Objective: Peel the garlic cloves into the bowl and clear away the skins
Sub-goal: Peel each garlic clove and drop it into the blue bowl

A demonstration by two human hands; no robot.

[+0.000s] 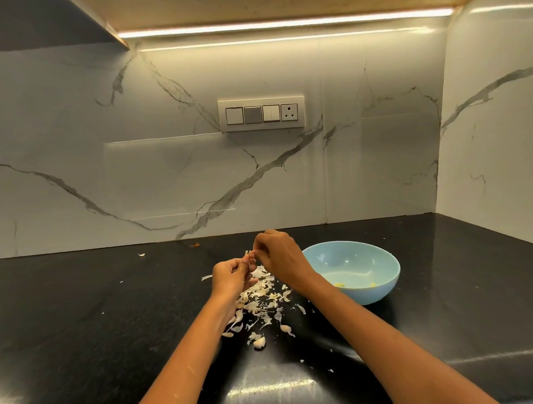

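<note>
Your left hand (231, 275) pinches a small pale garlic clove (248, 257), its long axis roughly upright; your right hand (276, 254), fingers curled, nips its papery skin at the top. The smooth light-blue round bowl (385, 283) lies just right, nearer your right hand. Dry curled skins (260, 306) litter the glossy black table (96, 316) beneath.

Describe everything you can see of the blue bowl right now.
The bowl is pale blue, round and smooth, maybe glazed ceramic or plastic. It sits upright on the black counter, right of the skins. Two small yellowish cloves lie at its bottom. The right forearm crosses in front of its near-left rim; contact is unclear.
</note>
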